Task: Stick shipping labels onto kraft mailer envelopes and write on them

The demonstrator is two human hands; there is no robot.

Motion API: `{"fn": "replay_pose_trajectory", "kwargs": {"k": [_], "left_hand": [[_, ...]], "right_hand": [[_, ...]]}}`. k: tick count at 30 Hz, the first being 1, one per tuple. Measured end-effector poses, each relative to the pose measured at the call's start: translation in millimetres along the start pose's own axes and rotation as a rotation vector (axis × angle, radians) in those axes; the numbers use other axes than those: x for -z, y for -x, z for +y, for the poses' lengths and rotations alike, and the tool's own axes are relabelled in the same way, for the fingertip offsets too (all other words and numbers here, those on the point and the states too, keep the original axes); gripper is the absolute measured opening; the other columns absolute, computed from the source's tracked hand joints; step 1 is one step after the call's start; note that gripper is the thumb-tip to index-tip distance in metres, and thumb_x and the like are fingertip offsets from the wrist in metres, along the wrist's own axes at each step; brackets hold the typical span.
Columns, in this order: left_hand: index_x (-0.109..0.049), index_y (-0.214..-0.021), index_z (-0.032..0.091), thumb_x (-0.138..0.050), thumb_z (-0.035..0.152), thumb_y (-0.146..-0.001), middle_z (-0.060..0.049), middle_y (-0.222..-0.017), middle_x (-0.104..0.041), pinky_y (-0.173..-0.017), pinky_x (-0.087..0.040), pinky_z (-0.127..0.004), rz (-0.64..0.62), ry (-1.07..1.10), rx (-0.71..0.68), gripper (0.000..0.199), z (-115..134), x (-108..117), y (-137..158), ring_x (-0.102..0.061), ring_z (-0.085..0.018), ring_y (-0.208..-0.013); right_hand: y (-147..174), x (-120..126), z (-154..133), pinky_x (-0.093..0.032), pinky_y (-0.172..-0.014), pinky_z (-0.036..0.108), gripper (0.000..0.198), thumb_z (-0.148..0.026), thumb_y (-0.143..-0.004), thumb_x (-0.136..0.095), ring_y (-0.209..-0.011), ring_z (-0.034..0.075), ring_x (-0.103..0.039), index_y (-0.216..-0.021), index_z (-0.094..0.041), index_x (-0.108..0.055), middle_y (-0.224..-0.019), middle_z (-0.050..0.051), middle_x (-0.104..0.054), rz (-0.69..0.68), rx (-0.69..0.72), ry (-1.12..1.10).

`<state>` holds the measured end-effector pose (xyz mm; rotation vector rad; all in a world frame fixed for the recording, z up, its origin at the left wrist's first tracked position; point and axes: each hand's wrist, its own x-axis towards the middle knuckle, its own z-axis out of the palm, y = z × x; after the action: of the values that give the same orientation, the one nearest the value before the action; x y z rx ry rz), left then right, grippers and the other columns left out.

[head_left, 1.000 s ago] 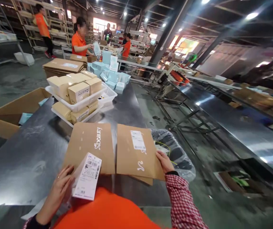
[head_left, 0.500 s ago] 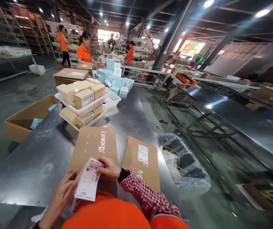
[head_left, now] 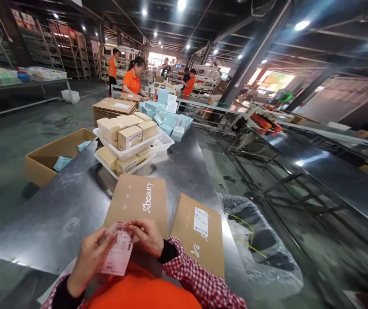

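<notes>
Both hands on the shipping label (head_left: 119, 253) now, left hand (head_left: 90, 257) pinching its left edge, right hand (head_left: 150, 236) fingers clamped at its top, just near of the flat mailer (head_left: 137, 206).

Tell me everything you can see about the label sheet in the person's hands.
The label sheet is a long, thin rectangle, white with a pinkish cast, printed with barcodes and small text too fine to read. It looks like a paper shipping label, perhaps on glossy backing. It is held tilted above the near edge of the metal table, just in front of the flat Sbeauty cardboard mailer. The left hand grips its left edge and the right hand pinches its top right corner. Its lower end overlaps the orange garment.
</notes>
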<state>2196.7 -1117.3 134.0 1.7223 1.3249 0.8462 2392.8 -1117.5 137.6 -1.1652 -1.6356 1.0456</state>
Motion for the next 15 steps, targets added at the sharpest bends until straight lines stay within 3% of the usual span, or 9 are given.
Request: {"fn": "replay_pose_trajectory", "kwargs": {"k": [2, 5, 8, 11, 15], "left_hand": [[-0.065, -0.066, 0.016, -0.047, 0.058, -0.085, 0.001, -0.055, -0.061, -0.047, -0.044, -0.02, 0.015, -0.069, -0.017, 0.05, -12.0, 2.1, -0.8, -0.057, -0.014, -0.052], [-0.072, -0.078, 0.018, -0.043, 0.056, -0.087, -0.002, -0.069, -0.072, -0.058, -0.051, -0.022, -0.018, -0.142, -0.083, 0.049, -40.0, 12.5, -0.1, -0.066, -0.017, -0.063], [-0.075, -0.083, 0.024, -0.044, 0.055, -0.088, -0.003, -0.081, -0.075, -0.067, -0.055, -0.024, -0.051, -0.224, -0.152, 0.044, -64.1, 20.7, 0.8, -0.07, -0.019, -0.074], [-0.075, -0.089, 0.026, -0.043, 0.049, -0.091, -0.005, -0.091, -0.074, -0.077, -0.056, -0.026, -0.125, -0.244, -0.23, 0.04, -73.5, 16.3, -0.3, -0.07, -0.019, -0.086], [-0.076, -0.091, 0.028, -0.044, 0.046, -0.09, -0.009, -0.115, -0.069, -0.094, -0.052, -0.038, -0.166, -0.269, -0.269, 0.037, -75.4, -1.9, -4.6, -0.063, -0.025, -0.109]], "right_hand": [[-10.1, 9.2, 8.9, -0.046, -0.063, 0.024, 0.031, -0.044, -0.089, -0.051, -0.064, 0.013, -0.059, -0.078, -0.019, -0.066, -0.069, 0.0, -0.064, 0.076, -0.033, -0.065], [-43.1, 48.3, 22.9, -0.044, -0.051, 0.023, 0.034, -0.048, -0.087, -0.049, -0.054, 0.012, -0.052, -0.078, -0.018, -0.06, -0.062, -0.002, -0.055, 0.298, -0.095, -0.12], [-85.6, 93.7, 39.0, -0.042, -0.05, 0.022, 0.024, -0.04, -0.081, -0.055, -0.056, 0.012, -0.052, -0.087, -0.016, -0.058, -0.066, -0.003, -0.056, 0.432, -0.159, 0.067], [-118.4, 111.3, 57.8, -0.045, -0.063, 0.024, 0.027, -0.028, -0.074, -0.067, -0.067, 0.014, -0.056, -0.096, -0.015, -0.059, -0.077, 0.0, -0.063, 0.246, -0.226, 0.455], [-135.4, 98.6, 75.3, -0.046, -0.08, 0.031, 0.045, -0.024, -0.069, -0.074, -0.092, 0.021, -0.06, -0.109, -0.012, -0.058, -0.101, 0.009, -0.065, -0.003, -0.231, 0.748]]}}
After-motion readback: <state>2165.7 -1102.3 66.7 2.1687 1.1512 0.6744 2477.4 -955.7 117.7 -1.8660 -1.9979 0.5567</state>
